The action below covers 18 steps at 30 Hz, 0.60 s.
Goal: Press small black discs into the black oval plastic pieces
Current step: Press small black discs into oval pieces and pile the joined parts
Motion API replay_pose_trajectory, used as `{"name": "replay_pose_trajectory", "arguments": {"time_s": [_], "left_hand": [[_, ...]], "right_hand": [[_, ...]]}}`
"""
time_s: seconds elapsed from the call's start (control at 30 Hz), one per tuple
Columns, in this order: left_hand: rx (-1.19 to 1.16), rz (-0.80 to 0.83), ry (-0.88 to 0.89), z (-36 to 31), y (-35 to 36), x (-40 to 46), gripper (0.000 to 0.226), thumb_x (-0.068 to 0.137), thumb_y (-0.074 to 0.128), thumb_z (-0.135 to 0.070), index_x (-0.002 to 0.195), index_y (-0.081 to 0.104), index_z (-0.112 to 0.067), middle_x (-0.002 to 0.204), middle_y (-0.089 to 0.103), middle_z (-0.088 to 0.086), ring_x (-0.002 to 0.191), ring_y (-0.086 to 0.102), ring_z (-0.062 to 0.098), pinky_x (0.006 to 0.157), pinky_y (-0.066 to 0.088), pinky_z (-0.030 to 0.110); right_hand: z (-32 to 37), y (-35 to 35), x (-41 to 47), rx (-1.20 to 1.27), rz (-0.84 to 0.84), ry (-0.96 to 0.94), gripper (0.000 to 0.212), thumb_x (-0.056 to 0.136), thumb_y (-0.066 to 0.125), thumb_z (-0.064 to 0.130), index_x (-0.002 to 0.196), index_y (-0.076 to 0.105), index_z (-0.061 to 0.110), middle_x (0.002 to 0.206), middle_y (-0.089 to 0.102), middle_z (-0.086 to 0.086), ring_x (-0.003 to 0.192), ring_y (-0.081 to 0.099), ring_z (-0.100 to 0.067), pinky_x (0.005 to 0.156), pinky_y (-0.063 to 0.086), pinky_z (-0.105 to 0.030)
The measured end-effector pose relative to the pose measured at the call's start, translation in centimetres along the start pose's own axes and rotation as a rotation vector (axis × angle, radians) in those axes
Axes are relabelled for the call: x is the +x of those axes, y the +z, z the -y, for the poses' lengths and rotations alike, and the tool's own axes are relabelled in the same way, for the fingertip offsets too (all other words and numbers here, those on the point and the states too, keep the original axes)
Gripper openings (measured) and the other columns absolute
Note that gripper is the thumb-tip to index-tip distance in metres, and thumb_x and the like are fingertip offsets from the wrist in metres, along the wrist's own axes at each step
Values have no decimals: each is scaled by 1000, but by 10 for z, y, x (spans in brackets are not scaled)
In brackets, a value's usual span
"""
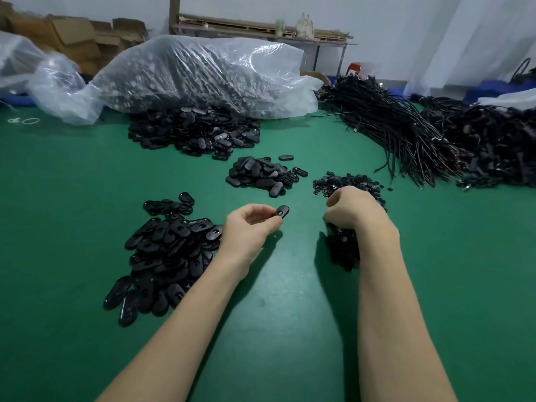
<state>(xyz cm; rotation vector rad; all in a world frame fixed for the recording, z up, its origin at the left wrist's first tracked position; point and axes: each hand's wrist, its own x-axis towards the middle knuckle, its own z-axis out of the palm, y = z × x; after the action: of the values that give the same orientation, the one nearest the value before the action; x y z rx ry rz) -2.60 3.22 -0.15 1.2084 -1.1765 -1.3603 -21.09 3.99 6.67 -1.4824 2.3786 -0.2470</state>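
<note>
While both bare forearms reach over the green table (72, 175), the scene reads so:
Left hand (249, 227): fingers curled, pinching one black oval piece (282, 211) at its tip, held just above the table.
Right hand (355, 208): fingers curled downward into the pile of small discs (346, 184); whether it grips any I cannot tell.
Near pile (165, 256): oval pieces heaped just left of the left hand.
Middle pile (262, 174): more oval pieces, beyond both hands.
Far pile (194, 132): oval pieces spilling from a clear plastic bag (203, 74).
Cables (406, 132): black bundles at right.
</note>
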Motion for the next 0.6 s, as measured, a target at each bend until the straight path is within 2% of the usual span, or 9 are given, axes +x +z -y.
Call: {"name": "replay_pose_trajectory", "arguments": {"time_s": [0.13, 0.23, 0.37, 0.43, 0.5, 0.6], "left_hand": [[6, 5, -8, 1, 1, -2, 15, 82, 80, -4, 91, 72, -13, 94, 75, 4, 91, 70, 18, 90, 57, 33], [-8, -1, -14, 1, 0, -3, 16, 81, 80, -3, 92, 71, -12, 94, 74, 6, 90, 70, 20, 96, 56, 41], [-39, -4, -36, 1, -1, -2, 19, 81, 79, -3, 94, 69, -15, 98, 76, 7, 87, 71, 23, 97, 53, 51], [-81, -6, -46, 1, -1, -2, 21, 82, 77, 0, 94, 69, -16, 98, 76, 9, 91, 73, 27, 98, 53, 49], [-157, 1, -64, 1, -1, 0, 21, 84, 74, 5, 95, 70, -13, 103, 75, 15, 98, 74, 29, 95, 58, 39], [-278, 13, -100, 0, -3, 3, 20, 87, 72, 8, 100, 70, -7, 107, 74, 19, 91, 76, 21, 83, 60, 24]], "right_hand": [[-2, 8, 4, 46, 50, 67, 37, 89, 54, 3, 123, 66, 7, 120, 65, -16, 104, 68, -32, 93, 59, -43], [-6, 14, 10, 162, -14, 113, 32, 90, 52, 2, 117, 67, 7, 117, 61, -17, 96, 67, -33, 89, 60, -43], [-11, 15, 12, 275, -138, 120, 25, 90, 59, 1, 106, 76, 10, 113, 66, -13, 94, 66, -29, 78, 59, -36], [-11, 14, 11, 346, -181, 67, 25, 90, 61, 1, 97, 80, 16, 110, 71, -8, 93, 68, -26, 75, 56, -34], [-8, 12, 10, 431, -193, -3, 26, 88, 63, 3, 87, 79, 24, 101, 74, -2, 88, 71, -22, 76, 58, -32], [1, 16, 7, 753, -66, -111, 15, 87, 73, 0, 87, 78, 14, 93, 77, -7, 83, 76, -19, 74, 62, -26]]}}
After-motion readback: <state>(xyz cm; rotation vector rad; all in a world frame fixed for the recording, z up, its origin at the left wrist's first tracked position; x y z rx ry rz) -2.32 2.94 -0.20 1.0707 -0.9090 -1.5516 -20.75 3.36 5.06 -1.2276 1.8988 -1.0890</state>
